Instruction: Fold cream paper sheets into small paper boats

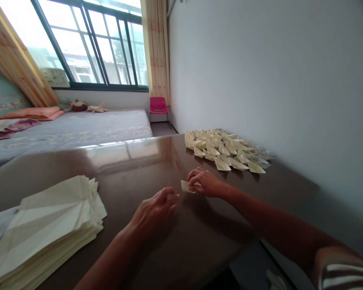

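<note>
A small folded cream paper piece (186, 186) lies on the dark brown table (124, 169), and my right hand (206, 182) rests over it with fingers curled, pinching its edge. My left hand (153, 209) hovers just left of that paper, fingers loosely bent and apart, holding nothing. Farther back against the wall lies a spread of several finished folded paper boats (226, 150).
A thick stack of cream paper sheets (45, 229) sits at the table's left front. Beyond the table are a bed (69, 131), a pink chair (158, 105), a window with curtains, and a pale wall along the right.
</note>
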The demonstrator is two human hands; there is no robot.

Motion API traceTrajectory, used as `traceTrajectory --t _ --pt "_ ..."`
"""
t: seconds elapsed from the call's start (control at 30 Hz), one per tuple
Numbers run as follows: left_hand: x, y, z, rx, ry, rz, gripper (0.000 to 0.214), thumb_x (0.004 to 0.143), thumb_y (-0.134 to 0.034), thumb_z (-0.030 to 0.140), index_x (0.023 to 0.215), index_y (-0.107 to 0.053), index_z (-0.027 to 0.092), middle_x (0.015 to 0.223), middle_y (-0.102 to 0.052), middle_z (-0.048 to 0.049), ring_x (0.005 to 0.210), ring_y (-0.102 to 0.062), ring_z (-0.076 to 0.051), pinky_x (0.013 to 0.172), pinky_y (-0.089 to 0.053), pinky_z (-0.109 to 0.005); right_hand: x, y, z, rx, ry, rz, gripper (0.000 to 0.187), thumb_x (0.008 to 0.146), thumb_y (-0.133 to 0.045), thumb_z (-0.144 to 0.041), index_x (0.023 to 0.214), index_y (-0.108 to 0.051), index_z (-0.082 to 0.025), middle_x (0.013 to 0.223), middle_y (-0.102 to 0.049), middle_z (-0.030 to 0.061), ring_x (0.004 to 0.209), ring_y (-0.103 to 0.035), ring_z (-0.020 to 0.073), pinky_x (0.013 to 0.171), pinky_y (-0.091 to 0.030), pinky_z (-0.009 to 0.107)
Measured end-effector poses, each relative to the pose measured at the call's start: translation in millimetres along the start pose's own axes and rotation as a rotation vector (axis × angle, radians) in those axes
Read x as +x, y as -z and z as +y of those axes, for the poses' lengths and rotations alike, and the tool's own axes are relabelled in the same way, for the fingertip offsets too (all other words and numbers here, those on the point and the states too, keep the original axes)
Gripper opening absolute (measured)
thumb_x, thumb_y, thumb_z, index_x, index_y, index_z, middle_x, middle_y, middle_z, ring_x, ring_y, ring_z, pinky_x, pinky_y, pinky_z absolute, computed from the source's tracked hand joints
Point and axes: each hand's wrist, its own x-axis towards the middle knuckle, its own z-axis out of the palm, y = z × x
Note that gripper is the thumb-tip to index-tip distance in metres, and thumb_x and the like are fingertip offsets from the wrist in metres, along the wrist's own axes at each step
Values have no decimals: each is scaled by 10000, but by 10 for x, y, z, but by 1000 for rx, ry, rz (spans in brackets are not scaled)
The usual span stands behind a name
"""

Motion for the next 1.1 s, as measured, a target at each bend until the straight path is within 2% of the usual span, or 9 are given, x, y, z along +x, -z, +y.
traceTrajectory --t 0.2,0.37,0.5,0.6,0.77,0.9,1.1 --pt "-39 -139 -76 -12 24 -159 298 970 -378 298 1122 -634 294 1224 -595 -25 794 -651 -119 687 -532 -218 -218 569 1036 -68 -338 101 124 802 -646 -283 832 -760 -243 814 -727 5 735 -632 152 621 -410 233" --pt "-83 -173 -144 -17 80 -199 337 966 -345 273 1126 -636 327 1269 -588 -11 827 -662 -123 668 -520 -200 -498 1065 1839 -224 -680 272 209 775 -635 -354 920 -723 -232 888 -732 24 763 -632 175 597 -388 238" --pt "-108 -235 -200 -45 74 -172 319 953 -374 272 1109 -645 335 1260 -599 -2 841 -672 -110 695 -521 -171 -778 1289 2366 -329 -913 324 237 788 -609 -379 951 -727 -254 993 -724 44 854 -633 209 608 -384 255" --pt "-105 -265 -217 -63 74 -127 312 949 -383 272 1081 -659 332 1220 -621 1 810 -682 -99 680 -528 -151 -956 1296 2668 -354 -1026 286 212 784 -612 -348 933 -742 -274 985 -728 49 854 -638 216 614 -392 264" --pt "-111 -304 -262 -84 48 -86 297 948 -404 283 1067 -669 344 1175 -643 14 828 -698 -102 702 -548 -149 -1114 1136 2978 -373 -1149 248 254 758 -643 -351 964 -731 -231 1013 -713 98 884 -636 232 634 -412 271" --pt "-135 -339 -300 -102 43 -71 274 951 -426 333 1068 -674 342 1152 -652 18 878 -697 -110 748 -551 -151 -1111 985 3075 -341 -1131 189 200 741 -660 -323 905 -729 -232 980 -717 80 867 -636 212 649 -412 261" --pt "-117 -322 -280 -103 33 -49 280 956 -423 358 1053 -684 331 1091 -675 10 885 -693 -114 745 -556 -156 -1062 791 3028 -292 -1056 154 161 717 -674 -318 856 -727 -256 917 -725 42 813 -630 186 623 -386 243"
